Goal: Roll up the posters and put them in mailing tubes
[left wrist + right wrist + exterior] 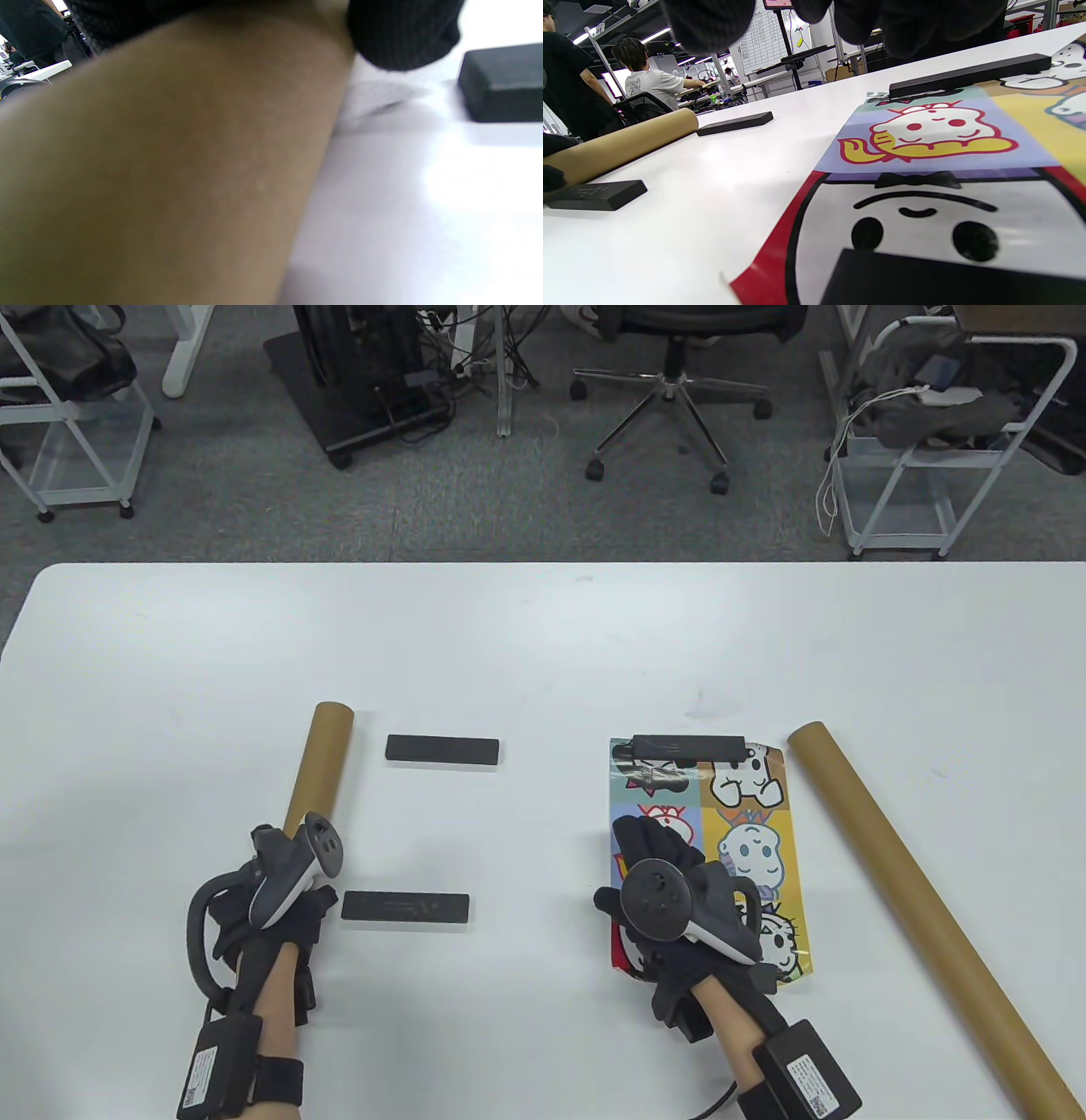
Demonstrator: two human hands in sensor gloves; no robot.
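Two tubes point(318, 770) point(920, 908); four bars point(442, 749); left grip point(267, 912) holding tube; right point(657, 891) flat on poster point(747, 831)

1. Both hands wear black knit sensor gloves; the left hand point(271, 916) and the right hand point(670, 899) look the same, the weave showing up close in the wrist views.
2. A tracker sits on the back of each hand: grey and black shell, round face with small buttons and a stick, plus a black loop ring. The left tracker point(293, 869) and the right tracker point(679, 908) match.
3. Each forearm has a black box on a black strap, with a white label and a QR-style code: left box point(216, 1069), right box point(806, 1073).
4. A thin black cable point(717, 1101) trails from the right box.
5. Forearms are bare, no sleeves.
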